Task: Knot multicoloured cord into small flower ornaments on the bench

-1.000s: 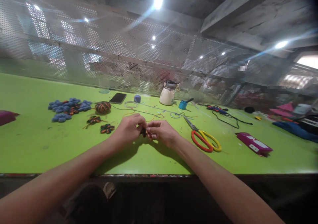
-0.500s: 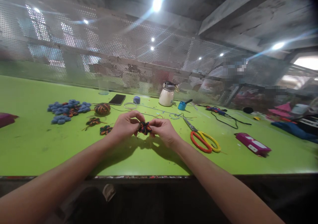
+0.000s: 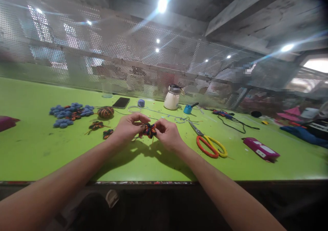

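Between my two hands is a small multicoloured yarn flower (image 3: pixel 149 131), dark with orange and red strands, held just above the green table. My left hand (image 3: pixel 127 128) pinches its left side between thumb and fingers. On its right edge, my right hand (image 3: pixel 167 132) is closed with thumb and fingertips. A loose yarn end hangs below it. Close to my left wrist lies another multicoloured yarn flower (image 3: pixel 108 133), partly hidden, with a further yarn flower (image 3: pixel 96 125) behind it. A ball of the same yarn (image 3: pixel 105 112) rests farther back.
Blue yarn flowers (image 3: pixel 63 112) are grouped at the left. Scissors (image 3: pixel 210 145) with red and yellow handles lie to the right, near a purple box (image 3: pixel 261 149). Farther back stand a white jug (image 3: pixel 172 98), a blue pot (image 3: pixel 188 109) and a phone (image 3: pixel 121 102).
The right-hand fingers have curled in and shifted on the flower's right side. The flower has turned slightly, and my left hand keeps its pinch.
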### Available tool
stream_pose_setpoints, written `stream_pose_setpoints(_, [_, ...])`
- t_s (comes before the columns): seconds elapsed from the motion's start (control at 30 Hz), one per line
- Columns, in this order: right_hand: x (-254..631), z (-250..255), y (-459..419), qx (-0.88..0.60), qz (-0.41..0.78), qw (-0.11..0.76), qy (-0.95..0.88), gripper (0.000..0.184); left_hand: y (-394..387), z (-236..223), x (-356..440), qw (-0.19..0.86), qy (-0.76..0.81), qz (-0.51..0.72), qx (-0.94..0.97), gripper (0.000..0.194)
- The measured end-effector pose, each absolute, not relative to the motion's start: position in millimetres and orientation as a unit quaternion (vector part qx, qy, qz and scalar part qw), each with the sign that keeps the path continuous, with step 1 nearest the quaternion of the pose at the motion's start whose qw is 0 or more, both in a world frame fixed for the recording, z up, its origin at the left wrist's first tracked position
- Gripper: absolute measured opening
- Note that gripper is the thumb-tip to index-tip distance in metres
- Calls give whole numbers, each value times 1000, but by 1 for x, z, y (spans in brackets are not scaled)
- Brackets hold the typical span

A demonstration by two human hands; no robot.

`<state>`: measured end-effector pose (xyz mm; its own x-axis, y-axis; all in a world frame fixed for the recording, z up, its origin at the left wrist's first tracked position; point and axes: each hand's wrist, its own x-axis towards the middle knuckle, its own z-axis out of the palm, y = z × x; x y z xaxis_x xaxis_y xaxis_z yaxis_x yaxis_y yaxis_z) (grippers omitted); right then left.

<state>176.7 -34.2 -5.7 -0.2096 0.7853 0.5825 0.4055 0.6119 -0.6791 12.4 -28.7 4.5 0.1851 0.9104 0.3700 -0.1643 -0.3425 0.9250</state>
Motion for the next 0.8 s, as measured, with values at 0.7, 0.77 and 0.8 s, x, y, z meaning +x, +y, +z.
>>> stream_pose_setpoints(0.7, [188,11,-42,-342,161,448,-810,14,-19,7,6,557,303,574,518,23])
stream_pose_setpoints(0.77, [188,11,-42,-336,173,446,-811,14,-16,6,4,574,302,563,512,22])
stream_pose_setpoints(0.8, [188,11,-42,-336,179,445,-811,14,-15,6,3,589,300,550,511,22])
